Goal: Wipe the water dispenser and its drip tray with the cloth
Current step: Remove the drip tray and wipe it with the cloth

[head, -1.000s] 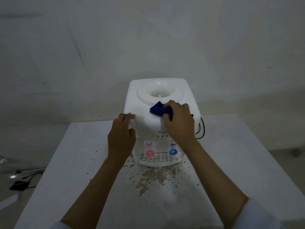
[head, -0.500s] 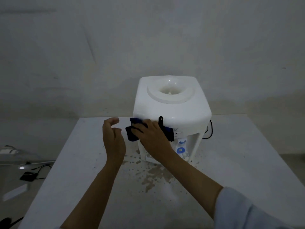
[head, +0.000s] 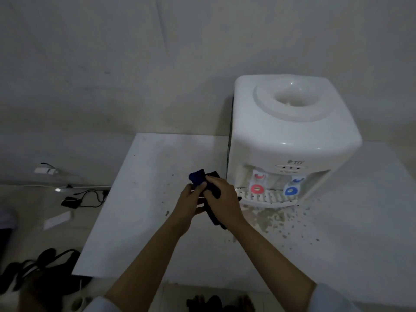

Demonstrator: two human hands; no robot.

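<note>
1. White and scuffed, the table (head: 144, 221) is the biggest surface here, flat and matte, with a brown splatter of dried stains (head: 267, 221) spread on it near the machine's foot.

2. The water dispenser (head: 290, 140) stands upright at the right of the table, against the far wall: a glossy white plastic box with rounded corners and a round, funnel-shaped well sunk in its top. It lies to the right of the hands and slightly farther away, so the coming wipe, as I judge it, must travel rightward.

3. The drip tray (head: 265, 198) juts from the dispenser's base, a shallow slotted white grille whose long axis runs left to right. Its left end sits just beside the right hand. Above it hang a red tap (head: 257, 188) and a blue tap (head: 291, 190).

4. The cloth (head: 202, 183) is dark blue, soft and bunched, one end sticking up beyond the fingers and another hanging down below the palms. It is held above the table, left of the tray and apart from the dispenser.

5. The right hand (head: 221, 202) has its fingers curled round the cloth, and it is the nearer hand to the tray, so it seems best placed to lead the stroke.

6. The left hand (head: 190, 204) also pinches the cloth from the left side, apparently regathering it.
</note>
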